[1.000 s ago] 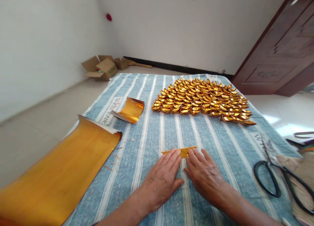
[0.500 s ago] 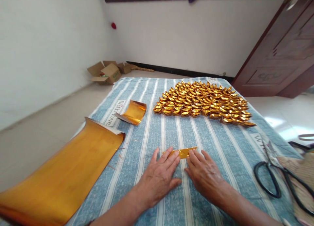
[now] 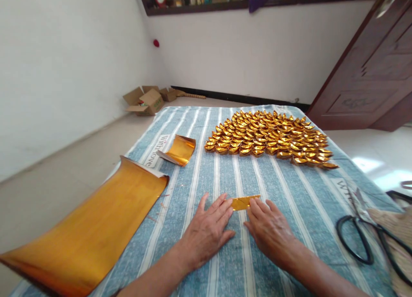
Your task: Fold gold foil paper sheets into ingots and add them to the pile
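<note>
A narrow folded strip of gold foil paper [image 3: 241,203] lies flat on the striped cloth in front of me. My left hand [image 3: 207,226] presses the strip's left end, palm down, with the fingers stretched out and the thumb apart. On the right end rest the fingertips of my right hand [image 3: 268,226], also palm down with its fingers extended. Part of the strip is hidden under the fingers of both hands. Beyond it stands a broad cluster of folded gold paper ingots [image 3: 270,136], packed close in rows.
A large stack of gold foil sheets [image 3: 96,219] lies at the left, with a smaller curled stack [image 3: 180,150] behind it. Black-handled scissors [image 3: 355,239] lie at the right by a beige woven cloth [image 3: 386,222]. Cardboard boxes [image 3: 148,101] sit on the floor beyond the table.
My left hand has slid slightly left along the strip, showing more of its middle. My right hand stays at the right end. The camera view has tipped up a little.
</note>
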Tool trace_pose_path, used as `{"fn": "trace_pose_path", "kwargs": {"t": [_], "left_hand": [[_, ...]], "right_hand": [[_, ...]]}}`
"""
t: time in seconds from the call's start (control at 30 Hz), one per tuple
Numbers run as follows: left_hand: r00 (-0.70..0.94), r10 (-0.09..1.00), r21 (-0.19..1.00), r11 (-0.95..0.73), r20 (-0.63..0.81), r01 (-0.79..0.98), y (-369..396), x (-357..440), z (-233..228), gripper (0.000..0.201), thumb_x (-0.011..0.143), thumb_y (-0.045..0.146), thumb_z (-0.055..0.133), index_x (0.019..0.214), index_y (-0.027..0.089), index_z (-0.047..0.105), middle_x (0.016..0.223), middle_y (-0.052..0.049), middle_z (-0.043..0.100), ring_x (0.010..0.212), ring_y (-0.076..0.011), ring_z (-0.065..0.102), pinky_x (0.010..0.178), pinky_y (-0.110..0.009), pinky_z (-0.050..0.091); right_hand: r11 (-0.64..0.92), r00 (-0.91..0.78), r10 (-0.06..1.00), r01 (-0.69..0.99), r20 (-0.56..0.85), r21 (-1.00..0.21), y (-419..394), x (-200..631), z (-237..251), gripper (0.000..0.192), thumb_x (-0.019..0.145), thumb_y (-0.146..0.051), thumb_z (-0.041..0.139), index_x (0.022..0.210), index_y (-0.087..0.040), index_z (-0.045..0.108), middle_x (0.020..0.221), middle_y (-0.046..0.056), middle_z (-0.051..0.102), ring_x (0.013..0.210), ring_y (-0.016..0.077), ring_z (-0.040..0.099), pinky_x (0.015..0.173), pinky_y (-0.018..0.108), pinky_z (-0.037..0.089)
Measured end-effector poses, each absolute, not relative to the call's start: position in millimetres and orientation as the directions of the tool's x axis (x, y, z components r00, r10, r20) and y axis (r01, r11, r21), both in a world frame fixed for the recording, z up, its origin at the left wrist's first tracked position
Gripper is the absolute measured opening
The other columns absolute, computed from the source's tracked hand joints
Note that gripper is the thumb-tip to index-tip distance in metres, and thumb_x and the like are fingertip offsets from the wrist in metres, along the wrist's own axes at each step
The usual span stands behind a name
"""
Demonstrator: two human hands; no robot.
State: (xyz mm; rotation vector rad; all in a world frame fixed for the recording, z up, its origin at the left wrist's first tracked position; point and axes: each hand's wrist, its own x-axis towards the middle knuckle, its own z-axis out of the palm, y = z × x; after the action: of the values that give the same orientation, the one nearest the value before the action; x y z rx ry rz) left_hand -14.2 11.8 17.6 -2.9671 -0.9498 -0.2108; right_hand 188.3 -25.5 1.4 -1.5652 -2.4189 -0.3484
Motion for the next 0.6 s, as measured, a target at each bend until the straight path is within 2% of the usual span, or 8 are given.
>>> {"fn": "trace_pose_path", "kwargs": {"t": [0.23, 0.5, 0.6], "left_hand": [[0.775, 0.608, 0.046, -0.791, 0.171, 0.611, 12, -17, 19, 0.038, 0.093, 0.042, 0.051, 0.120, 0.016, 0.058, 0.138, -0.011, 0.054, 0.133, -0.0317, 0.041, 0.105, -0.062, 0.029], [0.750, 0.651, 0.071, -0.759, 0.120, 0.648, 7, -13, 27, 0.032, 0.091, 0.036, 0.054, 0.115, 0.015, 0.060, 0.134, -0.015, 0.056, 0.134, -0.0330, 0.040, 0.104, -0.064, 0.030], [0.755, 0.648, 0.124, -0.761, 0.100, 0.637, 16, -13, 32, 0.023, 0.090, 0.032, 0.055, 0.105, 0.016, 0.064, 0.129, -0.014, 0.060, 0.131, -0.0336, 0.042, 0.104, -0.063, 0.031]], "right_hand": [[0.412, -0.414, 0.854, 0.908, 0.316, 0.077, -25, 189, 4, 0.019, 0.083, -0.026, 0.065, 0.095, -0.011, 0.067, 0.102, 0.015, 0.069, 0.097, 0.0280, 0.062, 0.086, 0.045, 0.046], [0.413, -0.414, 0.850, 0.908, 0.326, 0.074, -24, 189, 5, 0.017, 0.083, -0.025, 0.065, 0.093, -0.012, 0.067, 0.100, 0.014, 0.069, 0.095, 0.0277, 0.062, 0.085, 0.044, 0.047], [0.417, -0.411, 0.853, 0.907, 0.321, 0.056, -23, 189, 6, 0.013, 0.083, -0.025, 0.065, 0.089, -0.014, 0.067, 0.095, 0.012, 0.068, 0.090, 0.0264, 0.062, 0.082, 0.043, 0.047]]}}
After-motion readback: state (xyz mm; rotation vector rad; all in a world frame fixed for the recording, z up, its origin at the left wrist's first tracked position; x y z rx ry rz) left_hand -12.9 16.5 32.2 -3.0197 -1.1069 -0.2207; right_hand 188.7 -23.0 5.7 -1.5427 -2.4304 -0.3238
